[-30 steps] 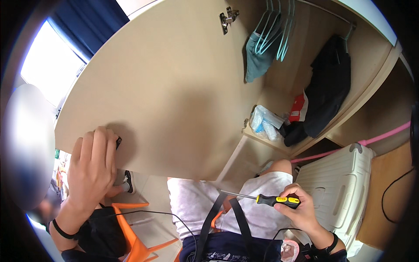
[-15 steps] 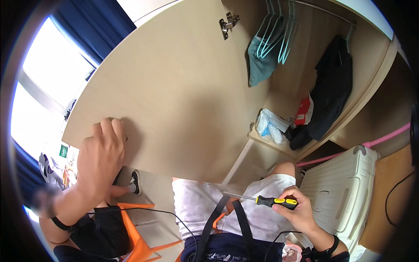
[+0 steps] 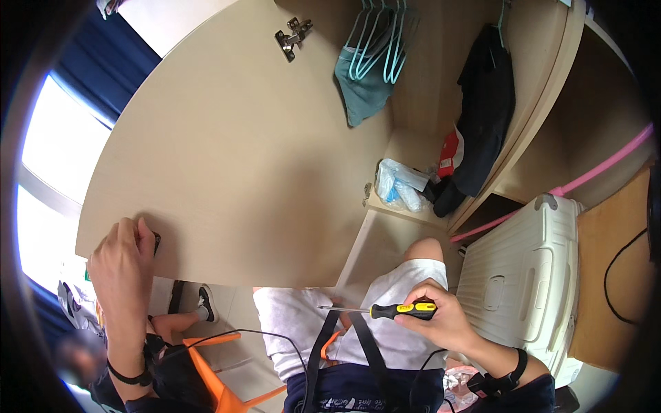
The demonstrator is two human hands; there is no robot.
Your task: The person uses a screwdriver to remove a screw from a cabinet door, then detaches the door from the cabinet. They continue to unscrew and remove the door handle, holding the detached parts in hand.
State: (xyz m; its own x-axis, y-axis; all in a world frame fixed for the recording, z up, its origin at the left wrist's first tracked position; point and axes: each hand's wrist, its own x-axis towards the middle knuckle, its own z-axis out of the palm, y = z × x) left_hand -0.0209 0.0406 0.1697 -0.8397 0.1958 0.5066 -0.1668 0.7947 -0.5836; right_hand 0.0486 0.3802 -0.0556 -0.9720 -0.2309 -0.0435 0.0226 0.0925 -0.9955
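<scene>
A large pale wooden cabinet door (image 3: 227, 151) spans the view from upper left to middle. My left hand (image 3: 124, 258) is closed by the door's lower left part, fingers curled in. A small dark piece (image 3: 157, 242) peeks out beside that thumb; what it is stays mostly hidden. My right hand (image 3: 437, 316) holds a screwdriver (image 3: 385, 311) by its black and yellow handle, over my lap. The metal shaft points left, its tip touching nothing that I can make out. Higher on the door sits a metal hinge (image 3: 292, 39), and lower down a hinge part (image 3: 367, 193) is on the cabinet.
Inside the cabinet hang teal hangers (image 3: 375, 48), a teal cloth (image 3: 365, 89) and a dark garment (image 3: 486, 103). Plastic-wrapped items (image 3: 401, 186) lie on its floor. At right stands a white suitcase (image 3: 520, 275) below a pink pole (image 3: 592, 172). Another person sits lower left, near an orange chair (image 3: 213, 378).
The whole view has shifted, so the door and cabinet appear farther left. My left hand sits lower in view, turned more upright. The screwdriver stays in my right hand and lies more level.
</scene>
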